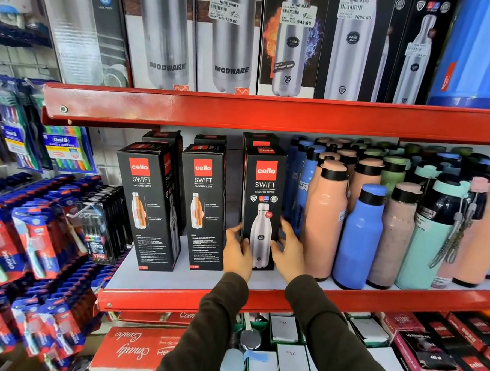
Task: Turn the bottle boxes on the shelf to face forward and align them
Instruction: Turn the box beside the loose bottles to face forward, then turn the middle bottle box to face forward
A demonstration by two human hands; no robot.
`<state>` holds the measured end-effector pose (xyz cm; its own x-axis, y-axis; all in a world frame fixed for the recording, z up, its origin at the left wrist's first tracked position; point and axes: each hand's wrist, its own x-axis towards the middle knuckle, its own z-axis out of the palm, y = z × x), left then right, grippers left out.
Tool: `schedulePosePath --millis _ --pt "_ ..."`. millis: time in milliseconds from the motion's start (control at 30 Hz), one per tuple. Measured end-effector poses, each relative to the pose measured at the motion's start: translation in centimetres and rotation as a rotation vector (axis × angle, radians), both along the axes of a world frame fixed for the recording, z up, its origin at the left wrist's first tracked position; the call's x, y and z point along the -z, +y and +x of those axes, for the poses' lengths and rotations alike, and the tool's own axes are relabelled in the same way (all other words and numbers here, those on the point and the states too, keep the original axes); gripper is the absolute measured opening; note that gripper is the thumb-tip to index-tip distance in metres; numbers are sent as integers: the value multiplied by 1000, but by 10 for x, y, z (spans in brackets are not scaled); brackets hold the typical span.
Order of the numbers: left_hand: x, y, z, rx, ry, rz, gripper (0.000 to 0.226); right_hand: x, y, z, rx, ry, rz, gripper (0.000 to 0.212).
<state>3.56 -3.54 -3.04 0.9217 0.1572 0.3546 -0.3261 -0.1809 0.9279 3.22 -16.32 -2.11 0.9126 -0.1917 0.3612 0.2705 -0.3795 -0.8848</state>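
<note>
While both hands bracket the rightmost box (pixel 262 209) on the middle shelf (pixel 193 279), the step in hand looks like squaring that box up. Head view only: left hand (pixel 237 251) sits on the box's lower left edge, fingers wrapped onto the side and thumb on the front face; right hand (pixel 287 248) mirrors it on the lower right edge, fingers between the box and the peach bottle (pixel 323 220) just beside it. Grip: both hands pressed against opposite sides of the box, clamping it between them, neither spread free. Box stands upright, steel-bottle front panel toward the camera, so it reads as already front-facing. Middle box (pixel 203 206) and left box (pixel 149 206) stand apart from it in the same front row; both show a text-heavy panel with a cutaway bottle graphic, which looks like a back or side face, and the left one is angled so its right side shows. More black boxes stand behind each of them, partly hidden. Loose bottles (pixel 378 220) crowd the shelf's right half. Dark sleeves (pixel 310 316) cross the red shelf lip (pixel 260 299). Judgement: one of three front boxes done or nearly done. Next move likely calls for releasing this box, shifting left to the middle one, rotating it until the steel-bottle panel faces out, then evening up the row. Risk: right fingers nudging the peach bottle.
</note>
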Motion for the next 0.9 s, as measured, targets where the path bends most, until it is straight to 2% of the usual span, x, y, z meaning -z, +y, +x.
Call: schedulePosePath --millis 167,300,433,567,667,800,900 --pt "-1 1 -5 -2 -28 39 37 5 10 -10 153 -139 100 46" --pt "2 8 -14 -61 -135 89 42 8 19 -20 274 -232 138 41" --pt "-1 21 -25 -114 -259 76 34 6 32 -29 318 -302 128 33" --pt "-8 37 -34 -149 -419 109 31 2 55 -39 281 -414 91 26" --pt "-10 51 -38 -221 -469 148 33 -2 78 -42 222 -443 81 24" --pt "-8 73 -34 -335 -450 169 46 -2 103 -40 120 -446 41 33" --pt "-4 87 -27 -291 -383 138 54 2 116 -33 74 -348 46 40"
